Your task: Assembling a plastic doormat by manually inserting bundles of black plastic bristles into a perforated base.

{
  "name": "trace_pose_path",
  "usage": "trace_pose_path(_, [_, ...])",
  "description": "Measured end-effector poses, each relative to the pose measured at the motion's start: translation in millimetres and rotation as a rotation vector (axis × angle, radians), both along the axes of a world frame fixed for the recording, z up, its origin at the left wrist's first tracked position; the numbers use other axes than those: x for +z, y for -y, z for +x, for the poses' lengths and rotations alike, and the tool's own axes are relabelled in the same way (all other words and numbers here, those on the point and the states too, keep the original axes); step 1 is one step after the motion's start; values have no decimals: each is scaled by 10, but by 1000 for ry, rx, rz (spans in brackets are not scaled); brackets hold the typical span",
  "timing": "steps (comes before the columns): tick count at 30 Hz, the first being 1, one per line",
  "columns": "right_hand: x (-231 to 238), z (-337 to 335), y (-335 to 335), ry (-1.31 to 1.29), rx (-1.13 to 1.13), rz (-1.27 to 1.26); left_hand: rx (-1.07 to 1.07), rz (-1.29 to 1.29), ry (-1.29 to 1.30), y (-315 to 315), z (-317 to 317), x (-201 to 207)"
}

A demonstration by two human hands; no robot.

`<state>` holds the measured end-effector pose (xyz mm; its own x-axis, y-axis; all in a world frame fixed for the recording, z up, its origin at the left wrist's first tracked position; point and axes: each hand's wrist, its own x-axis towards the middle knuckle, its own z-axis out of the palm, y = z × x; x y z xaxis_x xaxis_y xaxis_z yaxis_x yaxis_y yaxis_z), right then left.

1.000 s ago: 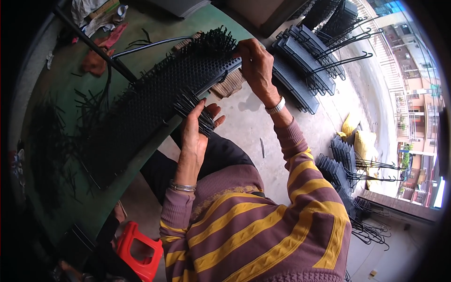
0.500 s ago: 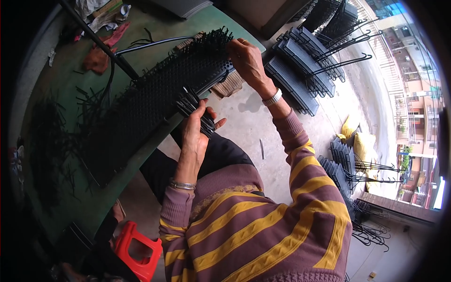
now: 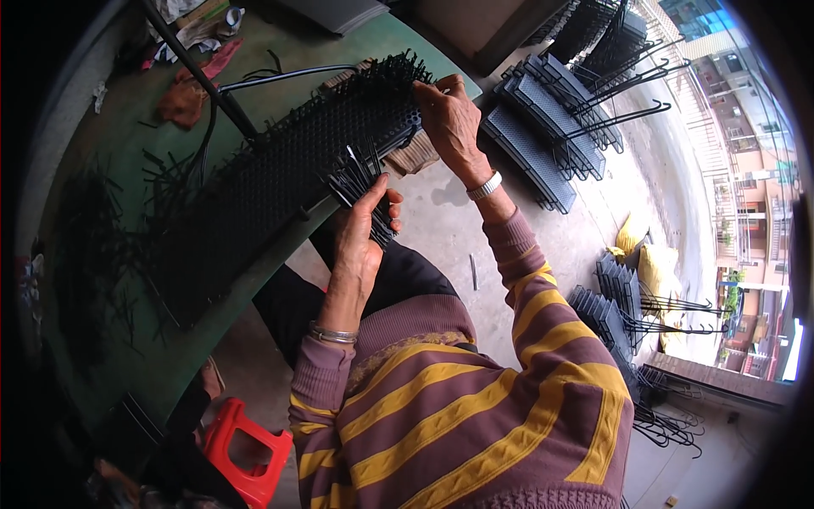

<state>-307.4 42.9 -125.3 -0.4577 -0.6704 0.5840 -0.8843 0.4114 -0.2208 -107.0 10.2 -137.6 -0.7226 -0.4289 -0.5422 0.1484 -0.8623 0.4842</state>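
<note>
A long black perforated panel [image 3: 288, 174] lies across the green table, and a dense row of black strips [image 3: 386, 81] stands up along its far edge and right end. My left hand [image 3: 366, 222] is closed round a bundle of thin black strips [image 3: 356, 174], just off the panel's near edge. At the right end of the panel, my right hand [image 3: 451, 114] has thumb and fingers pinched together beside the standing strips. Whatever is between those fingertips is too small to make out.
Loose black strips [image 3: 93, 220] are heaped on the green table [image 3: 212, 297] at the left. A dark metal bar [image 3: 203, 76] crosses the table's far side near a reddish cloth [image 3: 182, 97]. Stacked perforated panels with hooks [image 3: 530, 140] stand right. A red plastic stool [image 3: 246, 450] is below left.
My right hand has shifted slightly down and turned at the panel's end. My left hand has moved a little right, and its fingers have curled further round the strips.
</note>
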Motion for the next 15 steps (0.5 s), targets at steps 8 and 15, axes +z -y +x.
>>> trace_pose_path(8, [327, 340, -237, 750, 273, 25, -41, -36, 14, -43, 26, -15])
trace_pose_path(15, [334, 400, -361, 1287, 515, -3, -83, -98, 102, -109, -8, 1])
